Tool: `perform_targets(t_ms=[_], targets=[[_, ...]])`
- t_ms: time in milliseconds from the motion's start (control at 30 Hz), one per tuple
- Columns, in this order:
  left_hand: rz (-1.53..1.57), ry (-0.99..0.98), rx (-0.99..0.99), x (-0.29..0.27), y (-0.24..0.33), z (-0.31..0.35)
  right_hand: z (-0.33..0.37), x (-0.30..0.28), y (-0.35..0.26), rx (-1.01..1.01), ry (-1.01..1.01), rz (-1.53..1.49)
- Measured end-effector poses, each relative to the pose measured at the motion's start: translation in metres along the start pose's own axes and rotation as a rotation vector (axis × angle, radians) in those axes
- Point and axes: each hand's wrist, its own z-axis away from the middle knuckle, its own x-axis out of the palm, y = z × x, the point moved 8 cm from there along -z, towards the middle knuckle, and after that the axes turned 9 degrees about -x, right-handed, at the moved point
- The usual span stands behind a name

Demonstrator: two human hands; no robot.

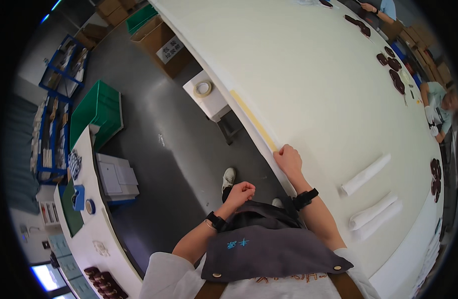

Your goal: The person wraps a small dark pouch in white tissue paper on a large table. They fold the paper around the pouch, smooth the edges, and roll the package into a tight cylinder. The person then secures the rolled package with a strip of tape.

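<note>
A strip of yellow tape runs along the left edge of the long white table. At the strip's near end, my right hand has its fingers curled and pinched on the tape at the table edge. My left hand is held off the table, over the floor in front of my apron. Its fingers are closed, and whatever may be between them is too small to make out. A roll of tape lies on a small white stool beside the table.
White rolled cloths lie on the table to my right. Dark red pouches line its far side, where a co-worker sits. Cardboard bin, green crate and a side table stand at left.
</note>
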Motion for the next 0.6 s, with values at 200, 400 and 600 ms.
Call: perform_targets(t_ms=[200,400,600], targets=[[-0.116,-0.086,0.027,-0.077,0.077,-0.040,0.016,0.002,0.030,0.100,0.090,-0.376],[-0.007,-0.256,-0.061,-0.100,0.134,-0.067,0.047,-0.047,-0.029,0.250,0.110,-0.546],[0.293,-0.576,-0.163,-0.072,0.181,-0.084,0.072,-0.067,-0.092,0.242,0.130,-0.628]])
